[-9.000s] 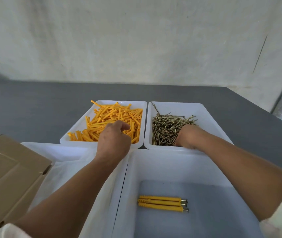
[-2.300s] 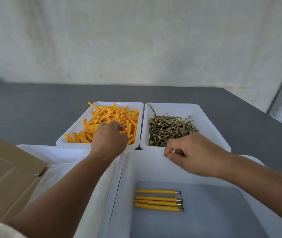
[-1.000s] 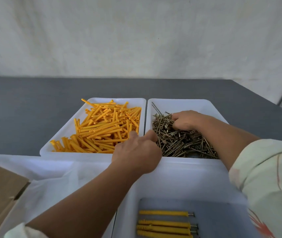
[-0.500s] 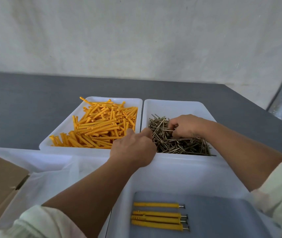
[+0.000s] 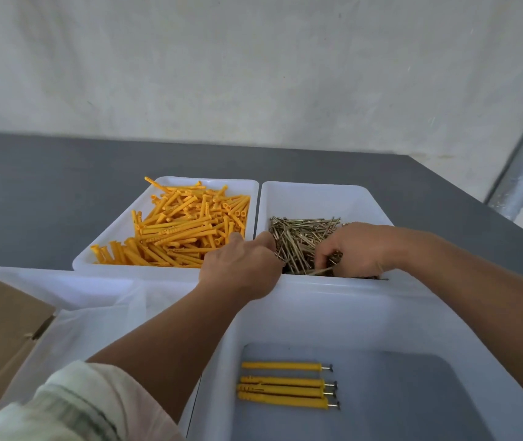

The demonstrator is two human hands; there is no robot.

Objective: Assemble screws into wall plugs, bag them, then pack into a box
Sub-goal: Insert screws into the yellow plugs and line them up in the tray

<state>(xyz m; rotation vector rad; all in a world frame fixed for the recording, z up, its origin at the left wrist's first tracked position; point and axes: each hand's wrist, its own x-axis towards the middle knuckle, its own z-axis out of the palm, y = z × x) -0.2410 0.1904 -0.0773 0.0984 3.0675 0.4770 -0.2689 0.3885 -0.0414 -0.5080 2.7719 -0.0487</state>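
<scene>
– Pinching a screw (image 5: 319,271), that's the right hand (image 5: 360,249), fingertips down in the pile of screws (image 5: 298,240) in the screw tray (image 5: 314,198), centre right of the frame.
– And the left hand (image 5: 241,268)?
– Dead centre, knuckles up, fingers curled under, sitting where the plug tray (image 5: 110,224) meets the screw tray. Whether a wall plug is inside that curl, I cannot tell; the back of the hand hides it.
– So what does the join turn on?
– The screw lies roughly across the frame, just beside the left hand, on its right. Which end is the tip, I can't make out. I'd judge a short sideways move brings the two hands together.
– Finished ones?
– Four assembled plugs (image 5: 285,388) lie side by side, bottom centre, in the near tray (image 5: 317,313), screw heads to the right.
</scene>
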